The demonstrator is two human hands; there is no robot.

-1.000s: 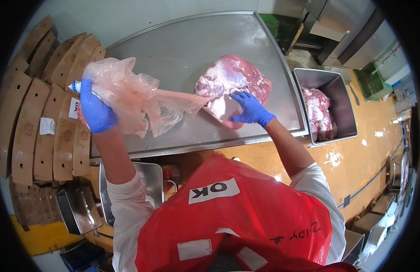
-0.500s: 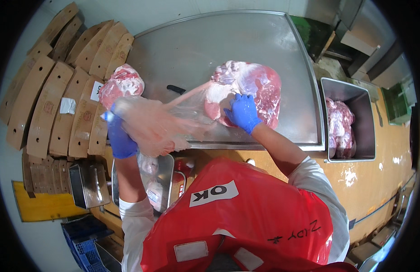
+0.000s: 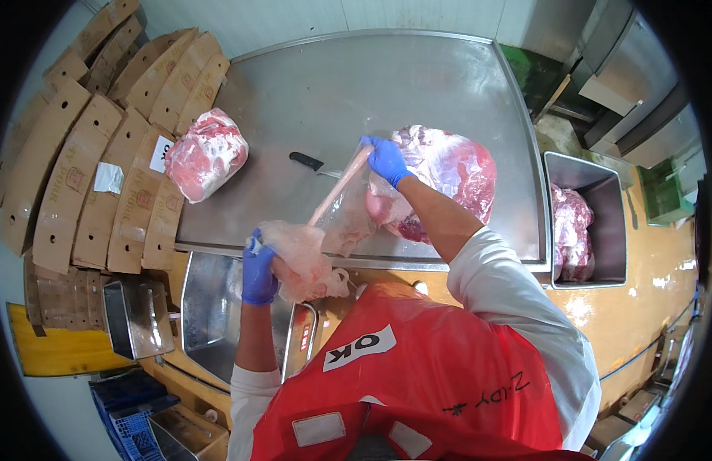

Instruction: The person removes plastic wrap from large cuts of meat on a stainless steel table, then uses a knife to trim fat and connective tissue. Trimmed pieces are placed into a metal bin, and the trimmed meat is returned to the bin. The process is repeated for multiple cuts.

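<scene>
A clear, pink-stained plastic bag (image 3: 298, 250) stretches between my two blue-gloved hands. My left hand (image 3: 260, 270), beyond the table's front edge, is closed around its bunched part. My right hand (image 3: 387, 160) grips the far end of its twisted, rope-like strip, beside the large cut of raw meat (image 3: 456, 173) on the steel table. Part of the film hangs against that meat's left side. A black-handled knife (image 3: 306, 160) lies left of the strip, its blade partly behind the film. A second cut of meat (image 3: 208, 154) rests at the table's left.
Brown cardboard boxes (image 3: 98, 173) are stacked along the left. The steel table (image 3: 294, 84) has a raised rim. A deep metal bin (image 3: 613, 230) with meat stands off its right side. A metal cart tub (image 3: 210, 323) sits below the front edge, near blue crates (image 3: 133, 426).
My right hand has left the meat's surface and taken hold of the strip's far end. My left hand has moved right and nearer me with the plastic bag, uncovering the left cut of meat.
</scene>
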